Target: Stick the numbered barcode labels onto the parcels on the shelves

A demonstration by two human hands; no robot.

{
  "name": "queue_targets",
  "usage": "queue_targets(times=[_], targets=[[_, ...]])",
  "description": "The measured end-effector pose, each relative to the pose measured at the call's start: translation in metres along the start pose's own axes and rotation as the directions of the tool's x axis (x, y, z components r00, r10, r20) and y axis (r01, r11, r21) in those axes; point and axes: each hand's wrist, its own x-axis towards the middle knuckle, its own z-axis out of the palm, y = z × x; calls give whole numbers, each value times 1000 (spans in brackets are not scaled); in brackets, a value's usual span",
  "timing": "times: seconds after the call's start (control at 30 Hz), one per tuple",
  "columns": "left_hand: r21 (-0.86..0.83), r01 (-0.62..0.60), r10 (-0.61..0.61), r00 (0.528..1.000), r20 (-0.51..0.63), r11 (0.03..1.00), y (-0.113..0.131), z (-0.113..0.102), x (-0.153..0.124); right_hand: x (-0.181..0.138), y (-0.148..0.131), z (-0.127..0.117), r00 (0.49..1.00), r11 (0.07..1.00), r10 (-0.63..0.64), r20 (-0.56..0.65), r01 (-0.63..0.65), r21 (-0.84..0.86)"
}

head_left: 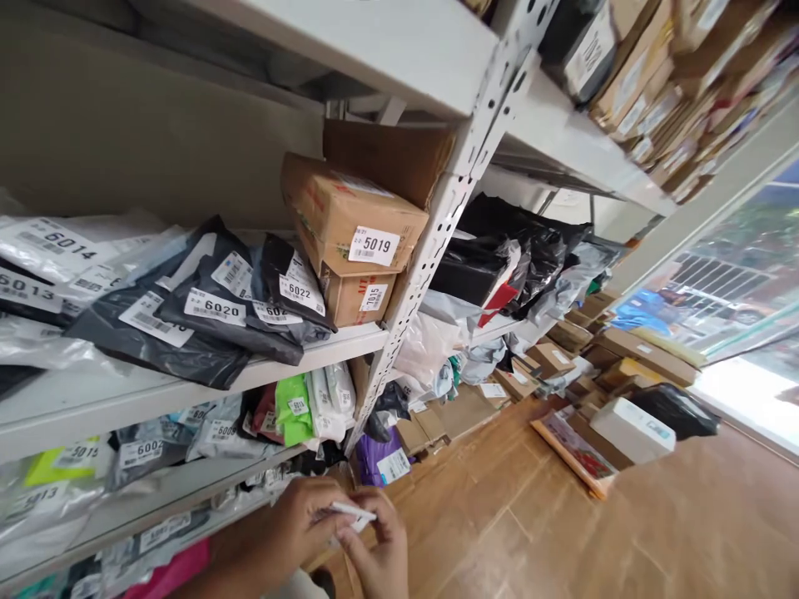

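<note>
White slip [353,514], small and partly blurred, pinched low in frame between left hand [309,520] and right hand [374,553]; print unreadable. Both hands closed on it by the fingertips, wrists cut off at the bottom edge. Just beyond, lower shelf [187,487] crammed with grey and white mailers, a green pouch [293,408] among them, numbers mostly smeared. Higher, middle shelf [125,391] bearing dark bags tagged 6020 and 6022, beside a cardboard box [349,216] labelled 5019. Perforated upright post [437,225] dividing the bays. Farther right, black bags [524,249], then boxes scattered over the wooden floor [530,532]. Top shelf cartons blurred.
</note>
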Motion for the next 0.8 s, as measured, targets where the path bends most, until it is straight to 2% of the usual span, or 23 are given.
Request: queue_targets(times=[0.1,0.2,0.3,0.4,0.5,0.57,0.63,0.7,0.8], targets=[[135,-94,83,993,83,986,-3,17,-13,-24,19,-10,983,992,74,-169,-55,112],[187,-115,112,993,30,976,-5,33,-16,-33,28,-16,966,975,157,-203,-119,188],[202,-73,102,986,-134,977,-7,47,-17,-27,29,-26,958,956,243,-153,-209,207],[187,-33,90,949,-302,982,-11,57,-21,-15,29,-39,967,950,247,-59,-230,211],[198,-17,88,931,-355,980,-19,65,-28,-12,33,-45,974,957,219,62,-227,181],[224,22,68,921,-384,974,-23,72,-31,-17,38,-43,959,942,262,107,-279,186],[236,74,31,910,-413,969,-28,79,-32,-24,46,-36,937,911,343,62,-348,223],[218,141,-40,909,-415,966,-37,86,-29,-31,54,-28,906,877,421,-41,-395,274],[33,305,-272,887,-372,952,-70,96,-18,-37,71,-24,829,816,532,-175,-446,368]])
